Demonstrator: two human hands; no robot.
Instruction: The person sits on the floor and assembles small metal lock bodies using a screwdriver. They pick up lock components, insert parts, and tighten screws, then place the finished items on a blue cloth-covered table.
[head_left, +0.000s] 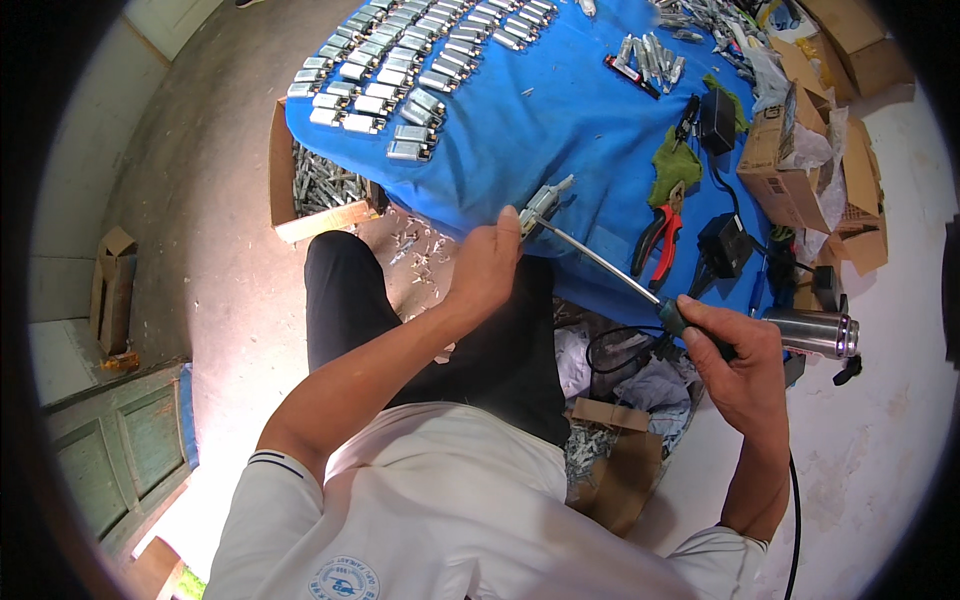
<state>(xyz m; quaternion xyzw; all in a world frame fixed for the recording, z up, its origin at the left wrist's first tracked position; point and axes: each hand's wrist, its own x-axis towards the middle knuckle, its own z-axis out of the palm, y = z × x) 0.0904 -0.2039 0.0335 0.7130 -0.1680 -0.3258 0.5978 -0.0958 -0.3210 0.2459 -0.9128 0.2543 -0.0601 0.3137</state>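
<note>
My left hand is closed around a small silver metal piece at the near edge of the blue-covered table. A thin, pale end of the piece points away from me; my fingers hide its lower part. In my right hand is a screwdriver with a long steel shaft and a dark green handle. Its tip meets the side of the silver piece, though I cannot tell whether it sits in a slot or screw. Several rows of similar-looking silver metal units lie at the far left of the table.
Red-handled pliers, a green cloth and black adapters lie to the right. A steel flask stands out beside my right hand. Cardboard boxes of metal parts sit below left and below right.
</note>
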